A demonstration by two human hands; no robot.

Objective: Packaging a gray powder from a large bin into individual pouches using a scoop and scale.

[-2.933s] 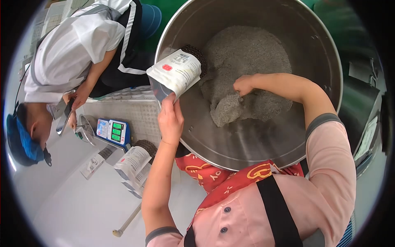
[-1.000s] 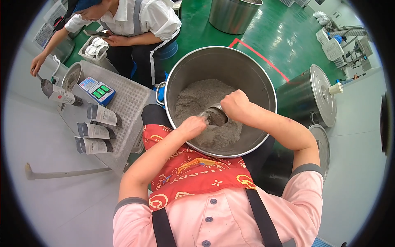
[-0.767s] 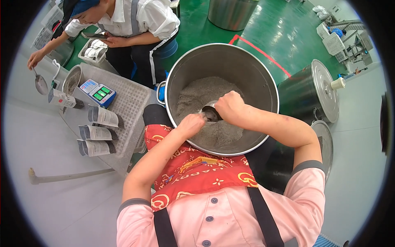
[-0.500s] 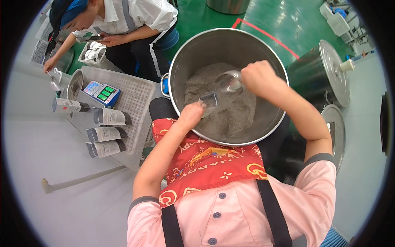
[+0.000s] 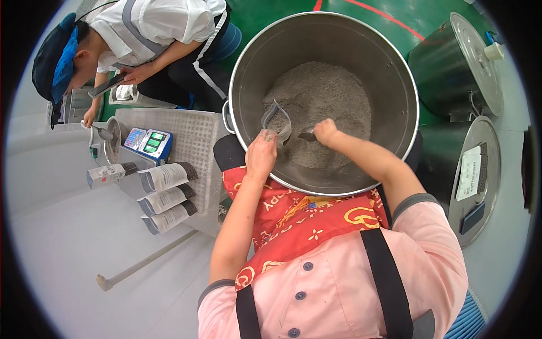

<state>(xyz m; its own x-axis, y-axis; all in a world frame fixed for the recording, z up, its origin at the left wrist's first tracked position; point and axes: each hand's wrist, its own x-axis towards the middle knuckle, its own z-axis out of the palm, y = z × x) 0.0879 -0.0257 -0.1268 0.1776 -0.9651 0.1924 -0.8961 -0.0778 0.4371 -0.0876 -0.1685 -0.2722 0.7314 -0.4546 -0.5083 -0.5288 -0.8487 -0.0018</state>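
Observation:
In front of me stands a large steel pot point(image 5: 389, 62) with a deep bed of grey-brown powder point(image 5: 330, 85) inside. My left hand point(image 5: 262, 153) is closed on a small pouch point(image 5: 284, 131), held by its side above the powder with its mouth spread open. My right hand point(image 5: 326, 132) grips a scoop point(image 5: 307, 135) whose bowl is down at the powder, just right of the pouch. Part of the scoop is hidden by my fist. How much powder the pouch holds I cannot tell.
On a pale plastic crate point(image 5: 197, 133) at left are a digital scale point(image 5: 151, 146) and several standing pouches point(image 5: 164, 201). Beyond it a co-worker holds a phone point(image 5: 107, 85) and a scoop point(image 5: 103, 132) by a steel bowl point(image 5: 114, 137). Lidded steel drums point(image 5: 440, 73) stand at right.
My right hand has come down and left, lowering the scoop from above the pouch to the powder. The pouch now stands more upright. My view has shifted, and the co-worker has leaned further left.

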